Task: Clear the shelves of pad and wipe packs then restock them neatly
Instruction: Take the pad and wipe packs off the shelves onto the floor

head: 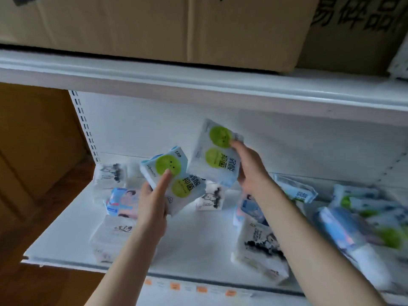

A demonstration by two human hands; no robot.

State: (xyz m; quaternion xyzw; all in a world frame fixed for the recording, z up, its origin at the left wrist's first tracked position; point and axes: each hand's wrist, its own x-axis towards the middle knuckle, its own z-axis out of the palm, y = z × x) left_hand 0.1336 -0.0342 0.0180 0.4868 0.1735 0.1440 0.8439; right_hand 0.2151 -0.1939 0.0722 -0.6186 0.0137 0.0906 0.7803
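1. Plainly, the shelf [198, 244] was nowhere near tidy: we judged the clearing unfinished and the neat restocking not begun.
2. Loose packs [260, 246] lay scattered across the shelf, some upright, some flat.
3. Above the shelf's middle, our left hand [152, 204] gripped the lower green-dot pack [176, 184], forefinger straight along its face.
4. Higher above the shelf, our right hand [249, 171] pinched the higher green-dot pack [215, 153] by its edge.

The flat white shelf board [198, 239] looks like smooth, matt painted metal. Above it, the big brown box [132, 25] is dull, matt cardboard. Over it, the white left green-circled pack [179, 189] and right green-circled pack [212, 159] are glossy, smooth plastic film. Left of it, the brown wood panelling [37, 140] has a faint sheen.
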